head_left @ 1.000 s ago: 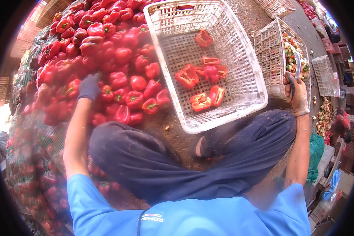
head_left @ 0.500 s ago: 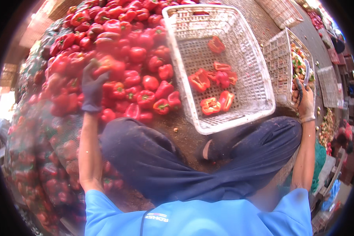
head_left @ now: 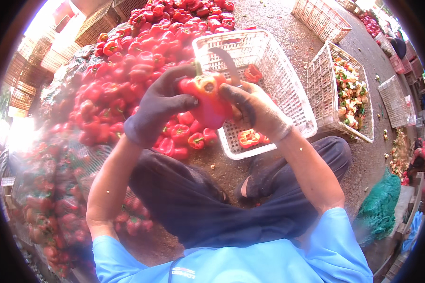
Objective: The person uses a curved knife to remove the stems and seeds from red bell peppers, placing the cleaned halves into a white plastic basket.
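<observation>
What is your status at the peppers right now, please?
Left hand, gloved, grips pepper. Right hand holds knife at it. White crate beyond; nothing in the way.

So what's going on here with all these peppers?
A person sitting on the ground holds a red bell pepper up in both hands. The gloved left hand grips it, while the bare right hand holds a curved knife against its top. To the left lies a big pile of red peppers. In front is a white plastic crate with a few cut pieces, and beyond it, to the right, another crate of scraps.
</observation>
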Demonstrator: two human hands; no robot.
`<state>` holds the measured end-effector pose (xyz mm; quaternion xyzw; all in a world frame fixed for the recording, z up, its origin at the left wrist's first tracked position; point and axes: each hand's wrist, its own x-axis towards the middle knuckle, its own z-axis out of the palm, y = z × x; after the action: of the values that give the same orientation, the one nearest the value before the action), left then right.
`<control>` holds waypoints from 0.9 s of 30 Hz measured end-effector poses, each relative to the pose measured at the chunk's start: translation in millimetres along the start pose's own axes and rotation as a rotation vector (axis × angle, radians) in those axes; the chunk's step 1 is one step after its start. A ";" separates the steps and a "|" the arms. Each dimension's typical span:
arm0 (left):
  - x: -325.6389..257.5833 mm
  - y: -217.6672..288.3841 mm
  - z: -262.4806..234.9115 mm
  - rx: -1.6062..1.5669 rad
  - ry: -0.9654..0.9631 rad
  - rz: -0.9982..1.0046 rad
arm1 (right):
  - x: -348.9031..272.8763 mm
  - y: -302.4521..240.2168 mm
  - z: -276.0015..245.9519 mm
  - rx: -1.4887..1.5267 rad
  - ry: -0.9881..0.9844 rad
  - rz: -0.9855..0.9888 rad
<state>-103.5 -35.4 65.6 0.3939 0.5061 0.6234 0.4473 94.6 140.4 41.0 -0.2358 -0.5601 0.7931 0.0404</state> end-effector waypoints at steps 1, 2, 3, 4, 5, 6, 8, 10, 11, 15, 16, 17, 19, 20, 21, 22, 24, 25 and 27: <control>-1.1 0.6 6.0 -0.031 0.007 -0.025 | -1.0 2.6 -1.8 0.023 0.007 -0.004; -1.4 1.3 13.2 -0.063 0.014 -0.051 | -2.2 4.9 -4.9 0.045 0.017 -0.007; -1.1 2.8 22.1 -0.096 0.019 -0.078 | -3.4 7.4 -7.4 0.068 0.027 -0.010; -4.2 1.6 37.4 -0.061 0.056 -0.095 | -3.4 11.2 -5.6 0.129 0.067 -0.029; -2.0 -16.7 49.9 -0.292 0.083 -0.011 | -2.1 16.4 -0.2 0.183 0.109 -0.045; -2.8 -22.8 60.9 -0.312 0.070 -0.021 | -5.5 19.2 -2.7 0.212 0.135 -0.044; -2.9 -26.7 76.0 -0.418 -0.060 -0.045 | -13.4 22.9 -8.7 0.247 0.166 -0.028; 3.3 -44.1 84.1 -0.531 -0.065 -0.095 | -27.4 20.3 -18.4 0.285 0.161 0.021; 9.3 -46.0 87.6 -0.570 -0.139 -0.109 | -35.1 16.6 -26.4 0.275 0.138 0.031; 22.3 -38.6 124.0 -0.711 -0.229 -0.158 | -64.7 4.2 -63.7 0.037 0.246 -0.102; 30.2 -39.3 134.2 -0.693 -0.221 -0.165 | -71.2 1.0 -74.2 -0.075 0.323 -0.173; 40.0 -40.4 146.4 -0.677 -0.220 -0.171 | -79.7 -1.7 -86.4 -0.127 0.376 -0.155; 56.5 -45.7 166.8 -0.614 -0.223 -0.151 | -91.4 -5.3 -106.6 -0.223 0.458 -0.111; 67.7 -54.9 176.6 -0.579 -0.244 -0.128 | -102.5 -11.7 -115.7 -0.308 0.456 -0.121; 76.9 -58.1 187.3 -0.540 -0.258 -0.104 | -110.8 -15.3 -124.1 -0.389 0.447 -0.129; 80.8 -58.6 196.7 -0.576 -0.264 -0.146 | -114.1 -16.5 -130.9 -0.444 0.519 -0.111; 89.9 -72.5 212.2 -0.741 -0.252 -0.215 | -129.3 -27.5 -138.9 -0.422 0.539 -0.065; 96.3 -78.1 219.8 -0.763 -0.250 -0.245 | -136.5 -31.2 -145.0 -0.412 0.545 -0.042; 117.5 -98.6 237.1 -0.721 -0.241 -0.298 | -146.4 -16.3 -180.6 -0.527 0.628 -0.093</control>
<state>101.9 151.6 15.2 0.2046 0.2507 0.6385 0.6983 296.7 255.4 56.7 -0.4430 -0.7147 0.5093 0.1832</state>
